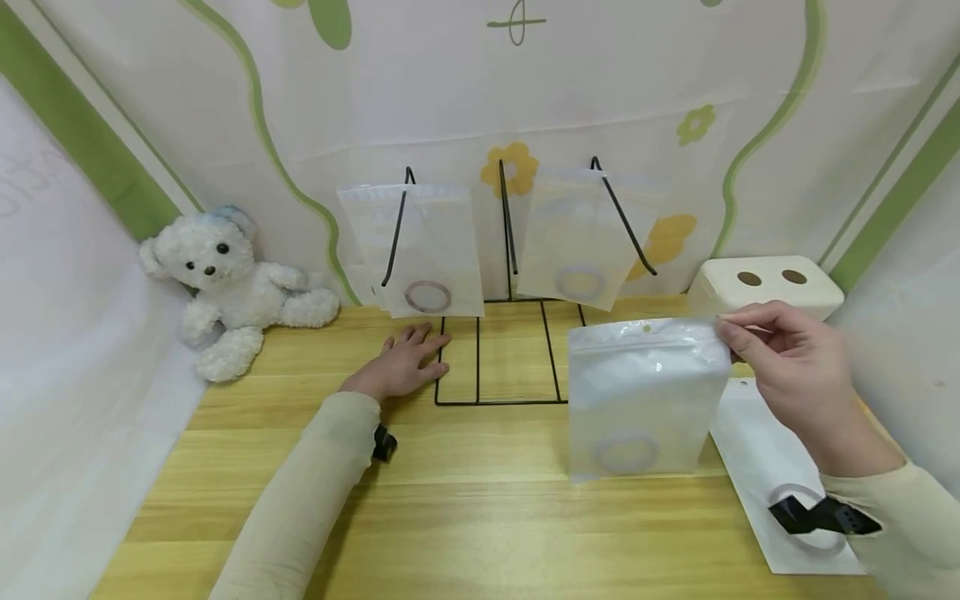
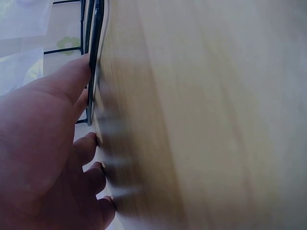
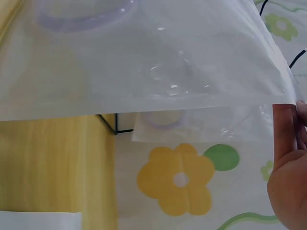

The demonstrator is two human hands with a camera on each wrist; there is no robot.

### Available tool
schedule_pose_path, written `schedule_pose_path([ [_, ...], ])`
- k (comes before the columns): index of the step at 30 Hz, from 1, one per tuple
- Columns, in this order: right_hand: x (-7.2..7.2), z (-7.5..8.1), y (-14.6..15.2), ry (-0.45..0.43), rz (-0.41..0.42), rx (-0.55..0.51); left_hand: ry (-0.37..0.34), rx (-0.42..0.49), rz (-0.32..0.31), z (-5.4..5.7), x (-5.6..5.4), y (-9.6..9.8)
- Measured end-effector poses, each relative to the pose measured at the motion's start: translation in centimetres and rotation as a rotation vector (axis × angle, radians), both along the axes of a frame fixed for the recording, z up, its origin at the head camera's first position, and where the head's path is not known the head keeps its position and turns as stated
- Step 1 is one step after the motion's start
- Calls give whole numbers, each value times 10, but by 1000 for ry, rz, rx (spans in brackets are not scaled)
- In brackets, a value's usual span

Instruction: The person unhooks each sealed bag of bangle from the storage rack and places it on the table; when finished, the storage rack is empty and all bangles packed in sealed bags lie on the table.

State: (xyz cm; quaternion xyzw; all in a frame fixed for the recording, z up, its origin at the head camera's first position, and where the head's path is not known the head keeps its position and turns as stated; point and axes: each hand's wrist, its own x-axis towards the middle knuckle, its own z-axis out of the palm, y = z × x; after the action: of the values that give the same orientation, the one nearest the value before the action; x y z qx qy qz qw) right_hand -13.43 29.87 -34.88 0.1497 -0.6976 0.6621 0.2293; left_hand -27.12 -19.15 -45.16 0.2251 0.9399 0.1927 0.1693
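My right hand pinches the top right corner of a translucent zip bag, which hangs upright above the table with a pale purple ring inside. In the right wrist view the bag fills the upper part. With fingers spread, my left hand rests on the table, fingertips at the left side of a black wire rack. The left wrist view has the thumb against the rack's wire. Similar bags hang on the rack's left arm and right arm.
Beneath my right forearm lies another white bag with a ring. A white box with two round holes stands at the back right. A white teddy bear sits at the back left. Patterned cloth encloses the wooden table.
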Motion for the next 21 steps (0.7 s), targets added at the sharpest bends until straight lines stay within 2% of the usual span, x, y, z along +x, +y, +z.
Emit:
schedule_pose_path([
  [4,-10,-7,4,-131,-146,195,-1,14,15,-13,-7,-2],
  [7,-20,-11,8,-190,-168,311,-3,10,7,-10,-6,-2],
  [12,-39,-21,14,-283,-104,429,6,25,-5,-9,-6,-4],
  [19,-58,-45,26,-408,-6,590,9,24,-3,-21,-14,-7],
  [21,-61,-50,28,-439,19,637,8,21,-4,-22,-14,-7],
])
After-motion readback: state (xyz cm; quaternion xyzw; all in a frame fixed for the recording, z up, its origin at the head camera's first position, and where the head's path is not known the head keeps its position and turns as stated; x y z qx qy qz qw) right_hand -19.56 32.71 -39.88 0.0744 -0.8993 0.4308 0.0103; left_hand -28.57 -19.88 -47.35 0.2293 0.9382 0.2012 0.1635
